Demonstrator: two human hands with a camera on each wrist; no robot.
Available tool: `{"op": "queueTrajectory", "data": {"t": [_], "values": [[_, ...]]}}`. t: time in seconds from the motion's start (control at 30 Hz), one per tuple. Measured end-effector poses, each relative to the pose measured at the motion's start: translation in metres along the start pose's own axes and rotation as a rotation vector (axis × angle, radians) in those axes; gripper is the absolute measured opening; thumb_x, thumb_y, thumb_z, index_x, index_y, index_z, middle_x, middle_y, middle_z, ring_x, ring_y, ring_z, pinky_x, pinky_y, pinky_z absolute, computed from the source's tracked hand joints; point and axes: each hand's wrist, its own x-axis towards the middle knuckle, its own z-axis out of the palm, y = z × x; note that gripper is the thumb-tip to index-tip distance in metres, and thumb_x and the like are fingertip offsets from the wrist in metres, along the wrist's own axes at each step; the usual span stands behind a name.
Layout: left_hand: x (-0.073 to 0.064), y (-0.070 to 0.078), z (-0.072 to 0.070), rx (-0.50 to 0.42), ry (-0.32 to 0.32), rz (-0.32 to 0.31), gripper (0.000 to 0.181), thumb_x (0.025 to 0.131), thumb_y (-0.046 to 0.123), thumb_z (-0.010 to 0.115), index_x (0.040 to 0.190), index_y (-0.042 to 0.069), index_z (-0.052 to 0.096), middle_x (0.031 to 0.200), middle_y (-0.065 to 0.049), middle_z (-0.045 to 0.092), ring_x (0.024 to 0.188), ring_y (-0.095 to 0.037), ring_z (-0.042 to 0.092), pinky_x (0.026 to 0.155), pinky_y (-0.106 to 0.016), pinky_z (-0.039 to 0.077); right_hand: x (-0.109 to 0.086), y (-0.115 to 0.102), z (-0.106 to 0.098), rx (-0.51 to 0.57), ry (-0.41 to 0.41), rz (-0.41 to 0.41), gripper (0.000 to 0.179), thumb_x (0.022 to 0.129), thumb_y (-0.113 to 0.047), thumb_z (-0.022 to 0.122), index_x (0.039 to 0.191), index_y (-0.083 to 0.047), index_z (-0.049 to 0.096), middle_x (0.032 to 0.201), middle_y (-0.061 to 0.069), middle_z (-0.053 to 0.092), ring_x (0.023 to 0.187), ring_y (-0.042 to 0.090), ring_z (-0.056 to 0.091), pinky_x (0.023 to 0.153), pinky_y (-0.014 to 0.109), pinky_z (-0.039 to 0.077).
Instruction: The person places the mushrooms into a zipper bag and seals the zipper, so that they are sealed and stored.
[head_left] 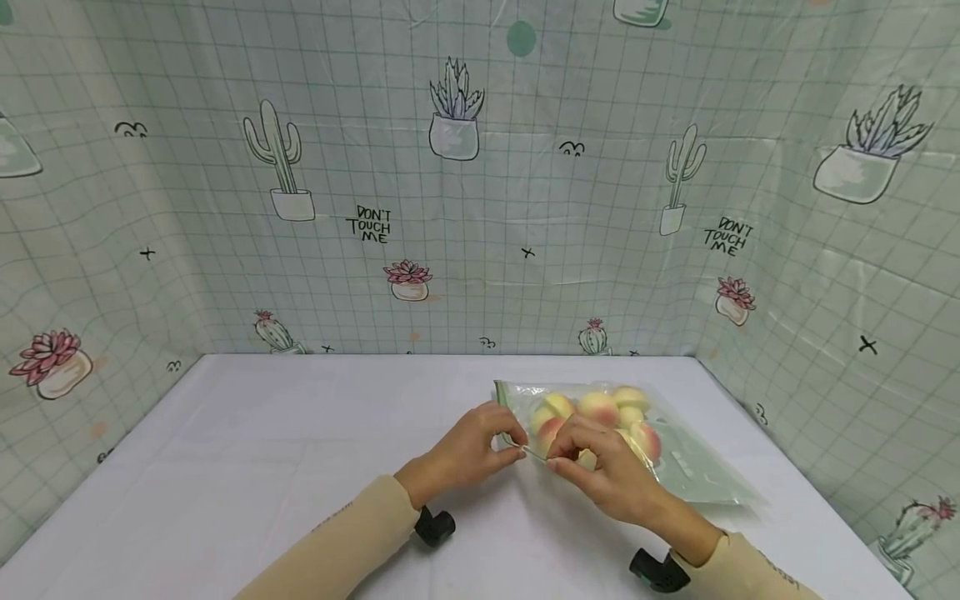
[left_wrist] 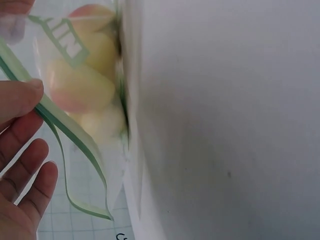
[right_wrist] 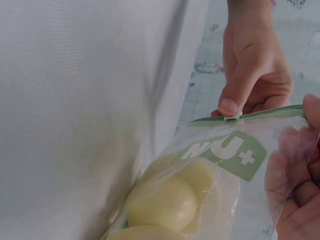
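A clear zip slider bag (head_left: 697, 471) lies on the table, holding several yellow-and-pink peaches (head_left: 598, 408). My left hand (head_left: 474, 442) pinches the green zip strip (left_wrist: 70, 125) of the bag between thumb and forefinger. The right wrist view shows its thumb right at a small white slider (right_wrist: 233, 117) on that strip. Farther along the same edge, my right hand (head_left: 611, 471) pinches the strip, its other fingers seen through the clear plastic. In the left wrist view, the two edges of the mouth stand apart in a loop beyond my left fingers.
The white table (head_left: 262, 467) carries the bag at its right side. A curtain (head_left: 337, 167) printed with cacti and a grid surrounds the table at the back and sides. Black wrist cameras (head_left: 437, 528) sit under both sleeved forearms.
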Motion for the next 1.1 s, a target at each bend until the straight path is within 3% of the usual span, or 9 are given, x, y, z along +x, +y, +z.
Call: {"op": "queueTrajectory", "data": {"t": [0.2, 0.37, 0.73, 1.1], "values": [[0.001, -0.008, 0.0, -0.007, -0.034, -0.008, 0.007, 0.081, 0.011, 0.076, 0.084, 0.013, 0.07, 0.084, 0.007, 0.065, 0.086, -0.008, 0.055, 0.08, -0.021, 0.046, 0.0, -0.001, 0.001, -0.008, 0.006, -0.043, 0.025, 0.076, 0.013, 0.07, 0.08, -0.01, 0.063, 0.076, 0.002, 0.057, 0.07, 0.014, 0.053, 0.061, 0.02, 0.045], [0.003, -0.013, -0.003, -0.018, -0.052, 0.004, 0.007, 0.081, 0.01, 0.077, 0.084, 0.012, 0.071, 0.085, 0.005, 0.065, 0.087, -0.015, 0.057, 0.079, -0.022, 0.046, 0.001, -0.003, 0.001, -0.019, 0.006, -0.069, 0.025, 0.076, 0.012, 0.071, 0.08, -0.011, 0.062, 0.076, 0.001, 0.056, 0.069, 0.013, 0.052, 0.061, 0.018, 0.044], [0.007, -0.018, -0.006, -0.031, -0.062, -0.079, 0.007, 0.081, 0.011, 0.077, 0.084, 0.012, 0.071, 0.086, 0.005, 0.066, 0.089, -0.011, 0.055, 0.081, -0.025, 0.046, 0.002, -0.002, 0.001, -0.016, 0.018, -0.1, 0.025, 0.076, 0.013, 0.07, 0.08, -0.011, 0.061, 0.076, 0.001, 0.056, 0.069, 0.014, 0.052, 0.061, 0.018, 0.043], [0.01, -0.024, -0.007, 0.031, -0.075, -0.102, 0.007, 0.081, 0.013, 0.078, 0.084, 0.015, 0.072, 0.086, 0.008, 0.065, 0.091, -0.01, 0.055, 0.082, -0.025, 0.047, 0.001, -0.005, 0.002, -0.02, 0.023, -0.104, 0.027, 0.074, 0.013, 0.071, 0.079, -0.011, 0.062, 0.075, 0.001, 0.056, 0.069, 0.014, 0.052, 0.062, 0.016, 0.043]]}}
